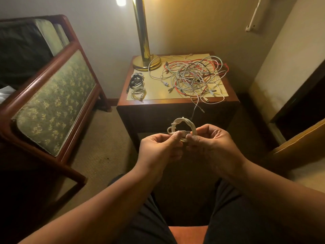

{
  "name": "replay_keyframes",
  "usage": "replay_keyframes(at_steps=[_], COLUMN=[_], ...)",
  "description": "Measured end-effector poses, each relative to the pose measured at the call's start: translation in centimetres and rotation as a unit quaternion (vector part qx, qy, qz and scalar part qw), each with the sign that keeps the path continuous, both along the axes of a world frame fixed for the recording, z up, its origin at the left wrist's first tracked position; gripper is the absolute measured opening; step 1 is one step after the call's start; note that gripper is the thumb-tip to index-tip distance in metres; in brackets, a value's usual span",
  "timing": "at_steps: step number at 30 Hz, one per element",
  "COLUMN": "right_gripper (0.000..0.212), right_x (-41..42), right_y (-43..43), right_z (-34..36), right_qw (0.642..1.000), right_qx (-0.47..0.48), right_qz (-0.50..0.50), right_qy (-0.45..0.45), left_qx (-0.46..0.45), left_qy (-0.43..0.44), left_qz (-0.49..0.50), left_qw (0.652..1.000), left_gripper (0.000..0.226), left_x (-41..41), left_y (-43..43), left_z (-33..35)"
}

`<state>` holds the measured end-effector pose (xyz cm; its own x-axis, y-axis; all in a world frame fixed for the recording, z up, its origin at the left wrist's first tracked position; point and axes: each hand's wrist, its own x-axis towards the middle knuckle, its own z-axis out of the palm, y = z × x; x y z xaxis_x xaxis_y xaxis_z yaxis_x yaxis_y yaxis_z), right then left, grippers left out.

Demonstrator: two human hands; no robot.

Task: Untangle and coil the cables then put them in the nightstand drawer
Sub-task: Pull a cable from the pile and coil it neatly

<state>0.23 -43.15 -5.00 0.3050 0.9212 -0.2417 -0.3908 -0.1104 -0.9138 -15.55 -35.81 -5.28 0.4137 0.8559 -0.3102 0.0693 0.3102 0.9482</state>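
Two hands, both raised at mid-height. One white coiled cable (182, 122) sits between them: the left hand (158, 146) pinches a plug end at the coil's lower edge, and the right hand (212, 143) curls its fingers round the coil's right side.

Beyond the hands is one nightstand surface (156, 93). One loose tangle (195, 76) of white, red and black cables lies past the right hand, with one white end (198, 107) hanging over the front edge. Small finished coils (137, 83) lie past the left hand: one black, at least one white, exact count unclear.

One brass lamp base (146, 62) stands behind them. One upholstered chair (52, 97) stands far left of the left hand. The nightstand front is in shadow.
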Motion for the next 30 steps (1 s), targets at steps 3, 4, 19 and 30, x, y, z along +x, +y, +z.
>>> replay_keyframes(at_steps=[3, 4, 19, 30], right_gripper=[0.035, 0.033, 0.017, 0.023], right_x=[0.1, 0.2, 2.2, 2.4], right_y=[0.0, 0.0, 0.9, 1.1], right_z=[0.3, 0.3, 0.1, -1.0], right_qw=[1.0, 1.0, 0.994, 0.998], right_qx=[0.01, 0.007, -0.016, -0.015], right_qz=[0.015, 0.024, 0.022, 0.042], right_qy=[-0.01, -0.016, 0.105, 0.035], left_qx=[-0.017, -0.015, 0.083, -0.044], left_qy=[-0.01, -0.006, 0.056, -0.028], left_qz=[0.029, 0.03, -0.101, -0.133], left_qw=[0.999, 0.999, 0.99, 0.99], left_gripper=[0.031, 0.031, 0.019, 0.028], left_x=[-0.2, -0.2, -1.4, -1.2], left_y=[0.3, 0.5, 2.7, 3.8], left_z=[0.0, 0.1, 1.7, 0.3])
